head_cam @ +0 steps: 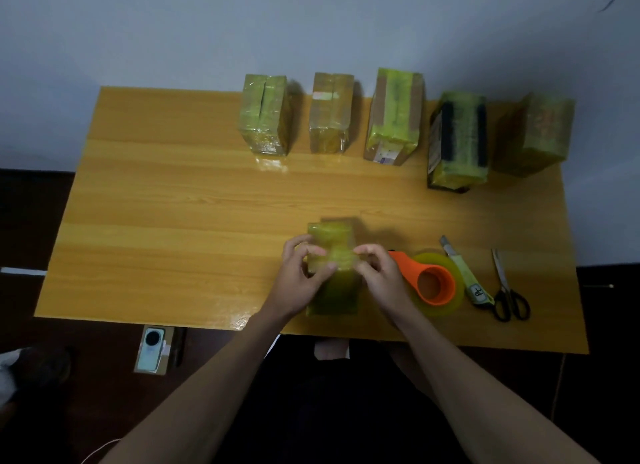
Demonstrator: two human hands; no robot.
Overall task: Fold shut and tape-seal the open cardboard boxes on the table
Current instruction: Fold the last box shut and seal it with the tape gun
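Now both grips curled on tape-wrapped box (334,283): left hand (300,273), right hand (379,273) pinching top.

No text reads clearly; the utility knife (465,273) label bears blurred, illegible marks

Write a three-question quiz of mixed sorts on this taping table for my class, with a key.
1. How many wrapped boxes stand in the far row?
2. True or false: the scissors lie left of the tape dispenser.
3. What do the left hand and the right hand work on? A) utility knife B) near box C) the dispenser

Key: 1. Five. 2. False; they lie to its right, beyond the knife. 3. B; both hands touch it near the front edge of the table.
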